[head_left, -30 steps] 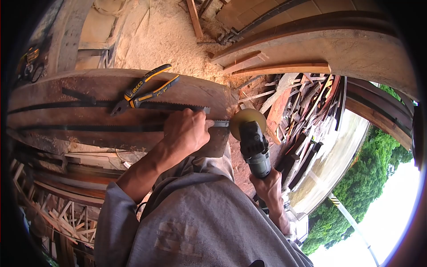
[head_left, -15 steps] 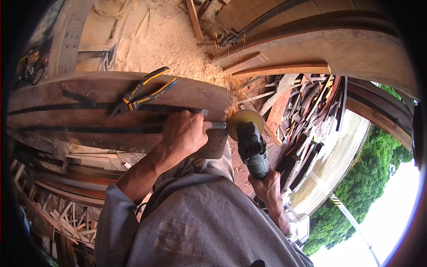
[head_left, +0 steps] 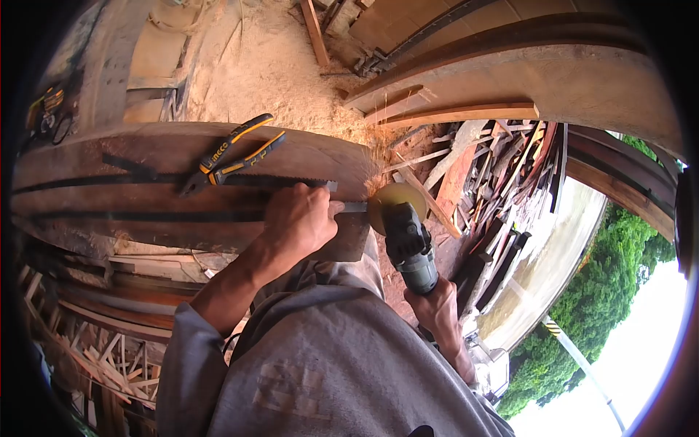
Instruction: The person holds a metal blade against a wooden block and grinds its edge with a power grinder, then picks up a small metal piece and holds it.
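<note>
My right hand is wrapped round the body of an angle grinder. Its yellowish disc meets the bright end of a dark metal strip at the board's right end, and thin orange sparks fly up from there. My left hand is closed over that strip, pressing it down on the wooden board. Just beyond my left knuckles lies a toothed saw blade. Black and yellow pliers rest open across it, left of my left hand.
A heap of wood offcuts lies right of the grinder. Sawdust covers the ground beyond the board. A long plank stands at the upper right, and stacked timber sits at the lower left.
The grinder has shifted very slightly left, its disc staying at the strip's end. My left hand keeps its hold. The sparks reach a little higher, and the whole view has moved slightly.
</note>
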`<state>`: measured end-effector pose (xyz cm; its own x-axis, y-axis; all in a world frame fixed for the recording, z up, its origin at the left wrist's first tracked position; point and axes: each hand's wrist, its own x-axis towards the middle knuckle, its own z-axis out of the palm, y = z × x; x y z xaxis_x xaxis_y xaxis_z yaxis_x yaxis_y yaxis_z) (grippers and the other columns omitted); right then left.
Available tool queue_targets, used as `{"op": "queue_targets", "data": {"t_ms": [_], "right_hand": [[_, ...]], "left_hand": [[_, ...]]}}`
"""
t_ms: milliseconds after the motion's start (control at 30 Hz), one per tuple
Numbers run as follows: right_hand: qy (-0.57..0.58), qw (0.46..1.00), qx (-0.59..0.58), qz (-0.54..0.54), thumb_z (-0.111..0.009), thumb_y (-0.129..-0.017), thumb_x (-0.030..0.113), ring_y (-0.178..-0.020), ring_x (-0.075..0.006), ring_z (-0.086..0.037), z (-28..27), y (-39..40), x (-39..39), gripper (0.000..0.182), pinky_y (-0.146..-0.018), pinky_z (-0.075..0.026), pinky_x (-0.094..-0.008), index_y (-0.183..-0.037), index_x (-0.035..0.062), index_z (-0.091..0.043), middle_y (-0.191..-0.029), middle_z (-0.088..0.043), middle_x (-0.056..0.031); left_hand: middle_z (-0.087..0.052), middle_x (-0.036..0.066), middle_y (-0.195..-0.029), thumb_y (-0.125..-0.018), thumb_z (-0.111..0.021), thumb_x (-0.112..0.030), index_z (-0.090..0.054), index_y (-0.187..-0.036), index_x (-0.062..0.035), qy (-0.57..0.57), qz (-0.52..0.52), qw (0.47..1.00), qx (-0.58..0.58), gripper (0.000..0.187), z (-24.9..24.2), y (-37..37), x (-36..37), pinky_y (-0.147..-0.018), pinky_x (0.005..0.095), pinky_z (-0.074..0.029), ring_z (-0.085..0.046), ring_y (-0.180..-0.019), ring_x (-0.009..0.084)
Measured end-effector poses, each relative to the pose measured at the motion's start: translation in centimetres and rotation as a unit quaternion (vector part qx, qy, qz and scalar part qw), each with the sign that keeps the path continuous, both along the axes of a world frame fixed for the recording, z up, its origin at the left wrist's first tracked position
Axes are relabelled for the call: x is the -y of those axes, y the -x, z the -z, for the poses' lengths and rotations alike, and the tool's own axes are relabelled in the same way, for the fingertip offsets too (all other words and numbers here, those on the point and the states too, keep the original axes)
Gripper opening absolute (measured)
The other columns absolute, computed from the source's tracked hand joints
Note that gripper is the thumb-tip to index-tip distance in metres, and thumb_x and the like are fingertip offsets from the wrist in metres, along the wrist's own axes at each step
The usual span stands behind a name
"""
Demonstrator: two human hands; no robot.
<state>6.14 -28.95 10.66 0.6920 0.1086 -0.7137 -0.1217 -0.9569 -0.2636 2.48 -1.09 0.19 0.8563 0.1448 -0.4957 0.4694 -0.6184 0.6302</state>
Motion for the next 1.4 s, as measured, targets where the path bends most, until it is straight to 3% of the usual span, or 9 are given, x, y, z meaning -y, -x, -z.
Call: {"op": "queue_targets", "data": {"t_ms": [100,167,200,300,533,1033,1400], "right_hand": [[0.003,1.0,-0.014,0.012,-0.072,-0.076,0.011,-0.073,-0.0315,-0.075,0.4,0.0,-0.2,0.029,-0.067,-0.057,-0.0422,-0.097,-0.0079,-0.068,-0.077,-0.07,-0.0257],[-0.085,0.995,0.026,-0.044,-0.072,-0.076,0.011,-0.072,-0.0316,-0.075,2.0,0.6,2.2,0.028,-0.067,-0.057,-0.0417,-0.095,-0.0075,-0.067,-0.076,-0.07,-0.0255],[-0.084,0.988,0.052,-0.122,-0.072,-0.075,0.011,-0.071,-0.0318,-0.074,2.8,0.7,3.3,0.027,-0.066,-0.056,-0.0417,-0.094,-0.0074,-0.067,-0.074,-0.069,-0.0249],[-0.095,0.994,0.024,-0.049,-0.072,-0.075,0.012,-0.07,-0.0308,-0.074,5.6,-0.1,2.1,0.027,-0.066,-0.056,-0.0416,-0.094,-0.0073,-0.067,-0.074,-0.069,-0.0243],[-0.087,0.996,0.0,-0.005,-0.073,-0.075,0.014,-0.07,-0.0285,-0.073,5.8,-1.0,0.0,0.027,-0.066,-0.056,-0.0414,-0.092,-0.0073,-0.067,-0.073,-0.07,-0.0229],[-0.034,0.992,-0.089,0.083,-0.075,-0.075,0.017,-0.069,-0.0237,-0.071,-2.1,2.1,0.1,0.029,-0.067,-0.056,-0.041,-0.089,-0.0072,-0.068,-0.072,-0.07,-0.0199],[-0.066,0.995,-0.062,0.045,-0.075,-0.075,0.017,-0.073,-0.0265,-0.073,4.6,0.8,-1.2,0.031,-0.072,-0.056,-0.0412,-0.094,-0.0069,-0.069,-0.077,-0.071,-0.0213]], "left_hand": [[-0.067,0.025,-0.07,-0.09,-0.073,-0.028,-0.071,-0.082,0.0002,-0.007,-0.006,1.0,0.009,0.029,0.4,0.2,0.1,-0.064,0.051,-0.056,-0.07,-0.07,0.0426],[-0.067,0.025,-0.07,-0.09,-0.073,-0.028,-0.071,-0.082,0.0003,-0.015,-0.008,1.0,0.02,0.029,0.4,0.3,-0.1,-0.065,0.0511,-0.056,-0.07,-0.07,0.0427],[-0.067,0.025,-0.07,-0.09,-0.073,-0.028,-0.071,-0.082,0.0003,-0.007,-0.009,1.0,0.008,0.03,0.2,0.1,-0.1,-0.065,0.0511,-0.056,-0.07,-0.07,0.0426],[-0.067,0.025,-0.07,-0.09,-0.073,-0.028,-0.071,-0.082,0.0003,-0.003,-0.003,1.0,-0.006,0.03,-0.2,-0.1,0.1,-0.065,0.0511,-0.056,-0.07,-0.07,0.0427],[-0.067,0.025,-0.071,-0.09,-0.073,-0.028,-0.072,-0.082,0.0009,-0.006,0.0,1.0,0.004,0.03,0.1,0.0,0.0,-0.066,0.0506,-0.057,-0.07,-0.071,0.0428],[-0.067,0.025,-0.07,-0.091,-0.072,-0.029,-0.071,-0.083,0.0008,0.001,0.01,1.0,0.001,0.031,-0.3,-0.1,-0.3,-0.065,0.051,-0.055,-0.069,-0.07,0.0432],[-0.067,0.024,-0.07,-0.091,-0.072,-0.027,-0.072,-0.086,0.001,-0.006,0.007,1.0,0.004,0.029,-0.1,0.0,-0.1,-0.065,0.0502,-0.056,-0.07,-0.07,0.0423]]}}
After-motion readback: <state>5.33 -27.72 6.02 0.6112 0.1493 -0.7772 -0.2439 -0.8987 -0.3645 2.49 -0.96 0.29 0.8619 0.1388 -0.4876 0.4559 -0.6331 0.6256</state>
